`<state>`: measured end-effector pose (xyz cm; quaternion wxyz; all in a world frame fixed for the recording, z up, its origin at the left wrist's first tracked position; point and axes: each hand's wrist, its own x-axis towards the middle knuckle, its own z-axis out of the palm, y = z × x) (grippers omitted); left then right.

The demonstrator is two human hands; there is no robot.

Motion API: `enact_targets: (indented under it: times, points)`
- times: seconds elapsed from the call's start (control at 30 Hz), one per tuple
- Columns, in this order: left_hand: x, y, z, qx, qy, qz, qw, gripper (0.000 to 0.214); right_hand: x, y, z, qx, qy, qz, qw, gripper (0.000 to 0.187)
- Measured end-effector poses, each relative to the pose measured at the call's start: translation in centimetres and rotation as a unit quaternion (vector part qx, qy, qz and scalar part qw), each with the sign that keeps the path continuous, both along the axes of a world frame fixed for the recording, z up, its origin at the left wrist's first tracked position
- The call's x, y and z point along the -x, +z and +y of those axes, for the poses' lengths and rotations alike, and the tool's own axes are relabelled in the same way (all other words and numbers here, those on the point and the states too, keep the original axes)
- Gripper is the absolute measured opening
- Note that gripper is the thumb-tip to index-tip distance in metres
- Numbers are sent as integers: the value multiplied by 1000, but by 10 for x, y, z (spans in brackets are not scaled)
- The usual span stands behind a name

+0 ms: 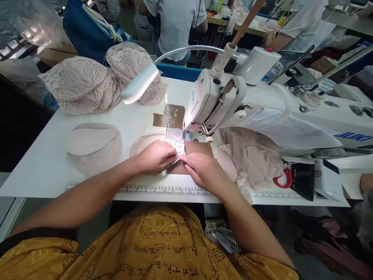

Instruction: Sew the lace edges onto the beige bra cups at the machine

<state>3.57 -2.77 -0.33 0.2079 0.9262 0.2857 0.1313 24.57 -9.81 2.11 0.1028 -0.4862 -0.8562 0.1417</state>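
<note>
A pale pink bra cup with lace (150, 142) lies on the bed of a white sewing machine (204, 97), its edge at the needle area. My left hand (157, 155) is closed on the lace edge, fingers curled and pinched together. On the other side, my right hand (204, 171) has its thumb and index finger at the lace's near corner, in front of the presser foot (184, 134). Its fingertips are pressed together on the lace there. The fabric under my fingers is partly hidden.
Stacked lace pieces (81, 85) stand at the back left, near a lamp head (140, 83). Sheer round pieces (93, 144) lie left. Beige lace fabric (250, 151) is heaped right, beside red-handled scissors (284, 179). A printed ruler (157, 189) runs along the front edge. A person (176, 27) sits beyond.
</note>
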Motion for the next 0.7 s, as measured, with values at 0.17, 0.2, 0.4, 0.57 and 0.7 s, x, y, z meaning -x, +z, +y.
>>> enact_targets:
  times: [0.17, 0.2, 0.4, 0.57, 0.7]
  points:
    - [2, 0, 4, 13, -15, 5, 1000, 25, 10, -16, -2, -64, -16, -29, 997, 32]
    - [3, 0, 5, 20, -16, 6, 1000, 25, 11, -20, -2, -68, -12, -51, 996, 30]
    - [13, 6, 14, 103, -27, -15, 994, 22, 12, -31, -4, -74, -15, -119, 990, 27]
    - [20, 9, 22, 154, -36, -66, 985, 22, 8, -33, -8, -77, -20, -95, 992, 27]
    - [23, 9, 24, 164, -34, -83, 982, 26, 8, -33, -11, -85, -25, -74, 993, 25]
